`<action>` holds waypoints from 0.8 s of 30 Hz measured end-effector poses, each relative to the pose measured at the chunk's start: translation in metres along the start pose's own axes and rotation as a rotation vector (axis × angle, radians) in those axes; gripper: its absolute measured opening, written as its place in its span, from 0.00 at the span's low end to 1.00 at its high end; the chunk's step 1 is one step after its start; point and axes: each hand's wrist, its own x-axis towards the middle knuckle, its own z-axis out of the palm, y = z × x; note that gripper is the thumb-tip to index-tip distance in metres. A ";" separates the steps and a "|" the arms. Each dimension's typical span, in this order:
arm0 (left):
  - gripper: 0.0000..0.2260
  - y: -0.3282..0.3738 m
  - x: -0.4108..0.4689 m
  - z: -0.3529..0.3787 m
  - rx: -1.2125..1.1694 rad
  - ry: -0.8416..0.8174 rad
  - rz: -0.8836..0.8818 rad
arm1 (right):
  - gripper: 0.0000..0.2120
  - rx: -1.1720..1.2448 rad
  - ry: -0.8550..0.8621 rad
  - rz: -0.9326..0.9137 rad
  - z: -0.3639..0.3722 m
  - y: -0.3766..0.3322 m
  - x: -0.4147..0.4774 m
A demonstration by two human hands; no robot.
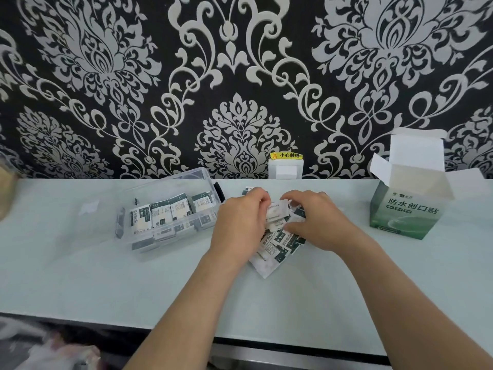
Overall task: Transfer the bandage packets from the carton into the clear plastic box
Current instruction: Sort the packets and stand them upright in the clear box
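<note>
At the left of the pale counter [80,276] stands the clear box [149,188], lid off, with a row of packets [162,212] already standing on edge inside and a few lying flat at its near end. Just right of it the left hand [240,220] has its fingers [262,200] curled, pinching a few white packets at the top of a loose heap [277,247] that lies spread on the counter between the two hands. The right hand [314,217] also bends its fingers over that heap and grips packets from the other side. Well to the right stands the carton [405,209], upright, with its top flaps open.

The packets look thin, slick and fanned out unevenly, so a gathered bunch could slip apart on the way to the box and scatter. The row inside leans loosely, and dropping a handful on it could knock it flat and leave less room. A sleeve-free forearm still might sweep the lowest packets toward the counter's near edge.

The packets carry dark green print with a square code, too small to read. A yellow sticker [286,155] above a white wall switch [285,169] reads 小心触电. The carton's front reads 防水创口贴.
</note>
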 end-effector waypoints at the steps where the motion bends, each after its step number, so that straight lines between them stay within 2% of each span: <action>1: 0.06 0.000 -0.001 0.000 0.000 0.035 0.025 | 0.23 -0.036 -0.008 0.006 0.002 0.001 0.001; 3: 0.07 0.000 -0.001 0.002 0.026 0.089 0.064 | 0.16 -0.063 -0.011 0.009 0.004 0.002 0.003; 5: 0.09 0.003 -0.001 0.002 0.058 -0.005 0.047 | 0.12 -0.016 0.021 0.008 0.004 0.003 0.004; 8: 0.09 0.006 -0.003 0.005 0.156 -0.281 -0.015 | 0.17 0.082 0.088 0.048 0.003 0.005 0.006; 10: 0.09 0.010 -0.006 0.008 0.200 -0.343 -0.003 | 0.19 0.109 0.089 0.074 0.002 0.007 0.006; 14: 0.14 0.015 -0.009 0.018 0.217 -0.375 0.045 | 0.21 0.189 0.097 0.097 -0.006 0.009 0.005; 17: 0.15 0.020 -0.010 0.020 0.219 -0.390 0.065 | 0.16 0.416 0.086 0.147 -0.016 0.011 0.000; 20: 0.16 0.022 -0.011 0.020 0.215 -0.367 0.076 | 0.15 0.660 0.037 0.205 -0.022 0.013 -0.004; 24: 0.17 0.025 -0.013 0.021 0.247 -0.353 0.121 | 0.13 0.775 0.004 0.266 -0.021 0.020 -0.006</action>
